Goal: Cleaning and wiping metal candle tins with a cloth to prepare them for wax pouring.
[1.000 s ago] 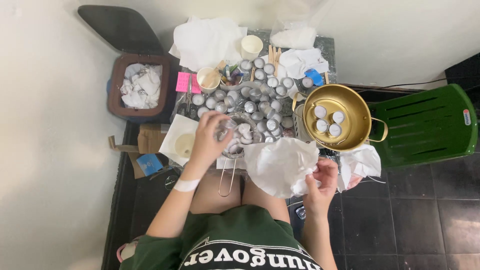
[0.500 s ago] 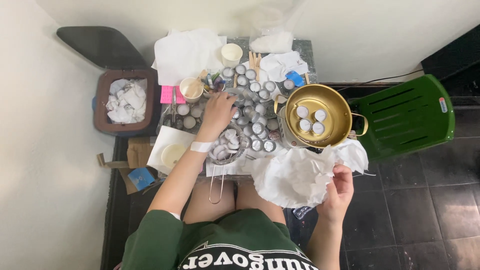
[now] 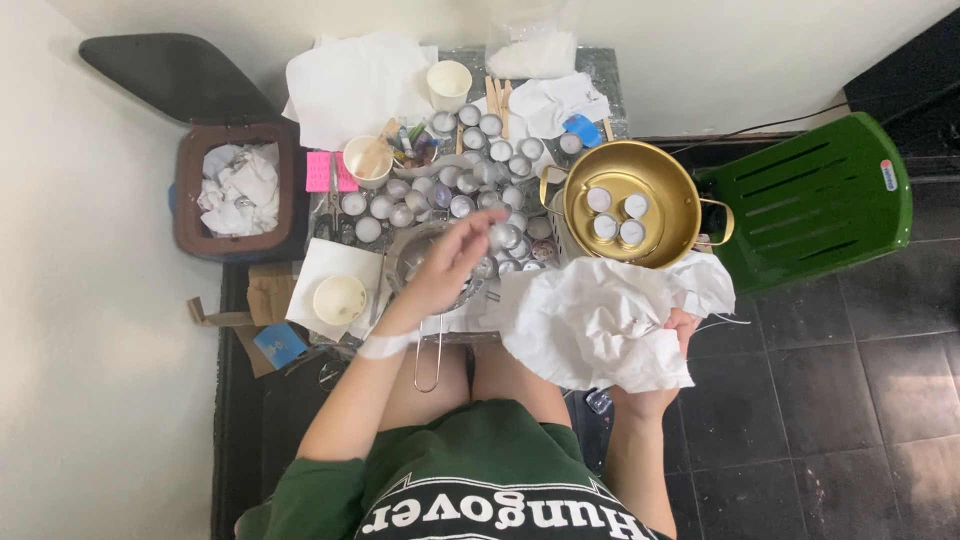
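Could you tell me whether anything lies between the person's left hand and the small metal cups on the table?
Nothing visible does. The left hand hovers right over the small metal cups, beside the wire strainer. The right hand holds the crumpled white paper off to the side.

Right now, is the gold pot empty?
No: the gold pot holds four small white-filled cups on its bottom.

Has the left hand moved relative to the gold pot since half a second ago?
Yes. The left hand has pulled back toward the person, off the small tins beside the gold pot, and now hovers over the strainer.
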